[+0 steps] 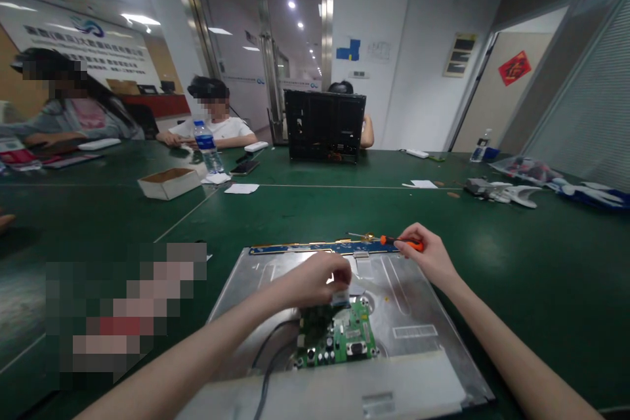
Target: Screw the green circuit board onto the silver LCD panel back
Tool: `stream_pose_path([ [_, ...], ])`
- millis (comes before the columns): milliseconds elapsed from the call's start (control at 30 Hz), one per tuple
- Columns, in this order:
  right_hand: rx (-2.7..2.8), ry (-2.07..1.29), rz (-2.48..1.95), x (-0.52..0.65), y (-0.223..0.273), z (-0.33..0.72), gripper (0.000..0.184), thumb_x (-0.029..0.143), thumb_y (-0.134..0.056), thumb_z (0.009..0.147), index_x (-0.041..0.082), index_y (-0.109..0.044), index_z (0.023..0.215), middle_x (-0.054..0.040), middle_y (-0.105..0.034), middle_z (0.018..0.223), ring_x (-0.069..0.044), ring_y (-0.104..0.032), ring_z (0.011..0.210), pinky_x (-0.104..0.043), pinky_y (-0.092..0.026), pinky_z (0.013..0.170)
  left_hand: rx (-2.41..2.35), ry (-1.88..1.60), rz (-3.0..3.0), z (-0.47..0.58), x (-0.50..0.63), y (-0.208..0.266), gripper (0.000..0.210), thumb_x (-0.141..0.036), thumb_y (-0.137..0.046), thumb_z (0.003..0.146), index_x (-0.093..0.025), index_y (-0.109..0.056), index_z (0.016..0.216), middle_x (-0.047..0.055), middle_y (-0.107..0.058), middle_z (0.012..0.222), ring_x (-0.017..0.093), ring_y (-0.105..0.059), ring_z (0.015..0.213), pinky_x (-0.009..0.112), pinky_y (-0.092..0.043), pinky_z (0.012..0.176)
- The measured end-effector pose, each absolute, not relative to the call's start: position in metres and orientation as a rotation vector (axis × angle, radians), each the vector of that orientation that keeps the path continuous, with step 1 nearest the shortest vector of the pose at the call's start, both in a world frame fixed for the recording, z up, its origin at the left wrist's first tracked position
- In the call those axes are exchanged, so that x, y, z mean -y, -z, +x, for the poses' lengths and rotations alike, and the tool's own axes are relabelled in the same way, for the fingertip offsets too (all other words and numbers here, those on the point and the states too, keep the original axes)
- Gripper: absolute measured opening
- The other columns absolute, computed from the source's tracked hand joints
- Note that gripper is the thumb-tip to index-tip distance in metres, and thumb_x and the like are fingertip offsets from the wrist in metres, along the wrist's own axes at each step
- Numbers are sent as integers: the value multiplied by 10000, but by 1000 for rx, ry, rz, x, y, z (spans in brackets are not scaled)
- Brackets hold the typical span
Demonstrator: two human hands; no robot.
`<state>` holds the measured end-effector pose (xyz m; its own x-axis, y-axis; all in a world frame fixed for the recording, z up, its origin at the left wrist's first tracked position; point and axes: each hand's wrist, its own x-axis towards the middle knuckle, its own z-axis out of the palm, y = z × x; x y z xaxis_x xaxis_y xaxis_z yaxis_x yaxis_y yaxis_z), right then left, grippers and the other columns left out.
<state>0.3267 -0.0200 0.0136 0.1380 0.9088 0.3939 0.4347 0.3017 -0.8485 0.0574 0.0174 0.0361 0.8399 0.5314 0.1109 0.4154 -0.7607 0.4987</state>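
Observation:
In front of me a metal display panel (428, 302) lies flat, its back facing up. A green circuit board (344, 335) sits on its middle, with dark cables (268, 374) running off its left side. My left hand (325, 279) is closed in a pinch on a pale flat ribbon cable (340, 297) at the board's top edge; the fingertips are partly hidden. My right hand (428, 252) is closed around the orange and black handle of a screwdriver (388, 241). Its shaft points left, over a narrow blue circuit strip (315, 247) along the panel's far edge.
An open white box (170, 184), a water bottle (207, 147) and a phone (245, 167) stand or lie beyond, to the left. A black monitor housing (325, 125) stands upright at the back. Gloves and plastic bags (531, 174) lie far right. Other people sit around the green table (522, 262).

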Motion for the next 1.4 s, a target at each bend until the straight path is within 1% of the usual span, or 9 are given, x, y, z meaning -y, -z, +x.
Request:
stream_pose_path([
  [67,1455,-536,-1297,20,-14,328,359,526,-734,745,202,-581,765,-13,-632,674,-161,-571,583,-278,-453,557,-553,-292,2571,68,-11,-32,111,-57,-647,798,-165,-665,813,3,-682,796,146,-614,733,227,-434,684],
  [167,1443,-529,-1285,20,-15,328,375,536,-748,730,199,-586,759,-11,-629,660,-156,-565,564,-277,-457,545,-486,-256,2630,80,-9,-22,116,-60,-684,794,-173,-678,817,6,-689,797,157,-624,728,229,-428,658],
  [400,1455,-524,-1286,22,-14,325,382,539,-761,721,198,-591,752,-9,-622,646,-153,-555,554,-275,-449,534,-481,-304,2745,91,-12,-5,98,-78,-691,815,-173,-674,794,16,-696,786,171,-640,730,255,-440,715],
  [600,1465,-535,-1288,25,-16,325,363,514,-769,722,201,-590,763,-4,-619,649,-150,-555,554,-268,-445,531,-510,-342,2687,87,-14,-1,48,-154,-734,822,-165,-687,828,28,-709,797,180,-641,725,251,-425,679],
  [700,1455,-546,-1283,26,-19,325,376,525,-770,718,202,-584,768,2,-607,637,-147,-552,538,-266,-448,510,-494,-344,2609,83,-16,-4,45,-200,-713,854,-161,-708,877,35,-713,820,180,-643,740,246,-431,677],
  [800,1431,-578,-1267,27,-22,325,392,532,-783,705,202,-583,772,5,-601,624,-147,-557,528,-264,-453,494,-488,-347,2499,79,-19,-6,85,-150,-649,887,-154,-729,915,38,-724,831,168,-651,748,229,-440,679],
  [967,1385,-635,-1254,29,-25,322,406,522,-821,664,197,-593,749,7,-602,607,-139,-549,503,-255,-450,467,-474,-352,2382,79,-23,-4,99,-122,-665,866,-135,-754,906,50,-740,835,165,-663,759,218,-452,698],
  [1267,1261,-755,-1183,26,-23,322,404,409,-890,569,194,-600,751,51,-588,555,-113,-530,451,-210,-430,403,-539,-377,2411,83,-17,1,81,-111,-735,805,-159,-774,858,28,-726,782,147,-632,702,208,-424,661],
  [1400,1194,-794,-1131,27,-24,325,429,448,-878,580,209,-583,780,62,-591,551,-105,-514,436,-205,-430,397,-551,-374,2363,84,-17,0,54,-138,-751,803,-165,-778,841,20,-719,770,144,-627,699,202,-420,650],
])
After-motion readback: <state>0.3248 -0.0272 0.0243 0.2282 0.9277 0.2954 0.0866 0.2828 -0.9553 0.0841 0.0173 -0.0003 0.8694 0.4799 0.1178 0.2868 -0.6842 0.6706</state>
